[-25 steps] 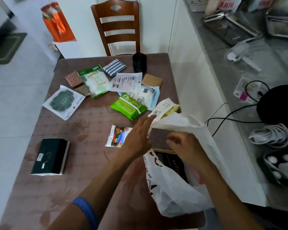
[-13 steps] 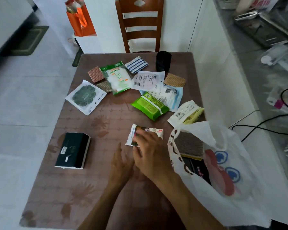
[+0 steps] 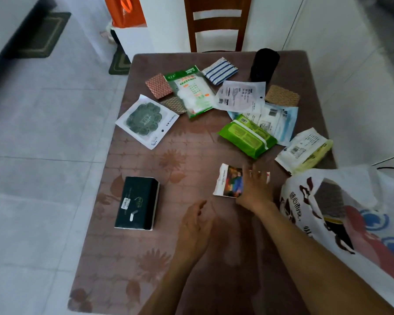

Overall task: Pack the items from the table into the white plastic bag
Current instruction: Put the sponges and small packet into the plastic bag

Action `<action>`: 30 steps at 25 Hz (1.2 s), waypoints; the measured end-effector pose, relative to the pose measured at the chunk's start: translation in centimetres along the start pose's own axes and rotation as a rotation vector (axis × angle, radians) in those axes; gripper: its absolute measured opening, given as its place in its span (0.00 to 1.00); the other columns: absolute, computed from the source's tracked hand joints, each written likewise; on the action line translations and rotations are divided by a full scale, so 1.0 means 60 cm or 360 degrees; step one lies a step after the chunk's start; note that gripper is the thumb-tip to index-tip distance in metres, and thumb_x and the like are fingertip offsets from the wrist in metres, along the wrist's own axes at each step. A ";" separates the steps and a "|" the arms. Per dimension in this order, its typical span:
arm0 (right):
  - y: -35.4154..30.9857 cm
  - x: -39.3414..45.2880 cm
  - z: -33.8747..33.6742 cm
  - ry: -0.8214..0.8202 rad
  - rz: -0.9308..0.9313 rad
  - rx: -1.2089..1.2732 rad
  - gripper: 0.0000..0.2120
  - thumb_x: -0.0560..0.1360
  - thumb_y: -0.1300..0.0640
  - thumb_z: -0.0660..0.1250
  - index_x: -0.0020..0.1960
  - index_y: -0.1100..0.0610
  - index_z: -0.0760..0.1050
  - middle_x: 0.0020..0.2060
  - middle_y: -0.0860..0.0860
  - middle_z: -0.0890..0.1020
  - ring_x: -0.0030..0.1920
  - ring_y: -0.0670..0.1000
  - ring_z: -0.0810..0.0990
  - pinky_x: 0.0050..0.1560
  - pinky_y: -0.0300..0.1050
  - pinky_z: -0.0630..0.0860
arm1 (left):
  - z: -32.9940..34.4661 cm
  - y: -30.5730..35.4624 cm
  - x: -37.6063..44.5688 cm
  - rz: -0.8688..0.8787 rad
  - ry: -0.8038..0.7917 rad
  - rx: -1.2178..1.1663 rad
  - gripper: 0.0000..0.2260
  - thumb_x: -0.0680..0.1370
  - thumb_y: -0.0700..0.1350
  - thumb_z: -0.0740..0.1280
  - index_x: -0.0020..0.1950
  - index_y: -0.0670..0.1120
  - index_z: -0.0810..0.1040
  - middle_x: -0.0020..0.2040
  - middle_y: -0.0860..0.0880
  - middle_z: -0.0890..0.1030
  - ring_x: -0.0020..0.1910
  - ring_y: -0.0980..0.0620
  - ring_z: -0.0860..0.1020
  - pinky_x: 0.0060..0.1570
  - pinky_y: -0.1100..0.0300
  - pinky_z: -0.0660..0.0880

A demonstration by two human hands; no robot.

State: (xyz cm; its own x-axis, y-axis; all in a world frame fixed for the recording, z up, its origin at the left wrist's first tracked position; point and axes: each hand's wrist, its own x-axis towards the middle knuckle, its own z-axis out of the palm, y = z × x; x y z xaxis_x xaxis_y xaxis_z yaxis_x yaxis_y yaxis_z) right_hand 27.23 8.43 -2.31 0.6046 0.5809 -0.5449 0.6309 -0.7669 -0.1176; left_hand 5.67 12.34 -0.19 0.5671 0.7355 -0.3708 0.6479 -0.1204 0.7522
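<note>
Resting on the small colourful packet [image 3: 230, 180], your right hand [image 3: 254, 189] lies flat with fingers spread; your left hand [image 3: 196, 223] hovers loosely unclenched, holding nothing, above the counter [image 3: 146, 258]. The white plastic bag [image 3: 359, 214] gapes just right.

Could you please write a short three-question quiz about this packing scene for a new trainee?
1. True or false: the right hand lies on the small picture packet.
2. Which item lies nearest the left hand?
A. black box
B. green wipes pack
C. striped cloth
3. Fill in: the white plastic bag stands at the table's ___ edge.

Key: 1 true; 2 A; 3 right.
</note>
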 end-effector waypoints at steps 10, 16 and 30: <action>-0.039 -0.108 0.037 -0.0075 0.0388 0.1368 0.22 0.68 0.45 0.74 0.58 0.55 0.79 0.52 0.53 0.84 0.46 0.52 0.83 0.46 0.46 0.78 | -0.004 0.062 -0.011 -0.0339 0.0204 -0.0715 0.23 0.75 0.46 0.71 0.68 0.53 0.70 0.62 0.52 0.75 0.57 0.54 0.76 0.48 0.61 0.76; 0.013 -0.251 -0.054 0.0181 0.0007 0.1718 0.16 0.67 0.47 0.74 0.51 0.46 0.73 0.45 0.45 0.81 0.44 0.44 0.81 0.48 0.49 0.81 | 0.031 0.189 -0.035 -0.0284 0.0245 -0.0991 0.16 0.73 0.40 0.73 0.60 0.44 0.77 0.54 0.45 0.83 0.50 0.50 0.83 0.50 0.51 0.81; 0.405 -0.377 -0.223 0.0417 -0.0039 0.2292 0.15 0.71 0.60 0.73 0.56 0.47 0.79 0.48 0.49 0.87 0.47 0.52 0.86 0.40 0.47 0.82 | 0.185 0.432 -0.132 0.0712 0.0154 -0.0380 0.08 0.77 0.44 0.69 0.56 0.49 0.78 0.50 0.53 0.82 0.48 0.58 0.80 0.44 0.57 0.80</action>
State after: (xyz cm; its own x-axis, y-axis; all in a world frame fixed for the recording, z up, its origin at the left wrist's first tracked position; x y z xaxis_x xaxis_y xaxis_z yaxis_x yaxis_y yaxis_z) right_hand 35.39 -19.72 18.26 0.7695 0.5090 -0.3857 -0.2836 -0.2687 -0.9205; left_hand 23.60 -4.01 16.21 0.7051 0.7066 0.0592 0.2124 -0.2901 0.9331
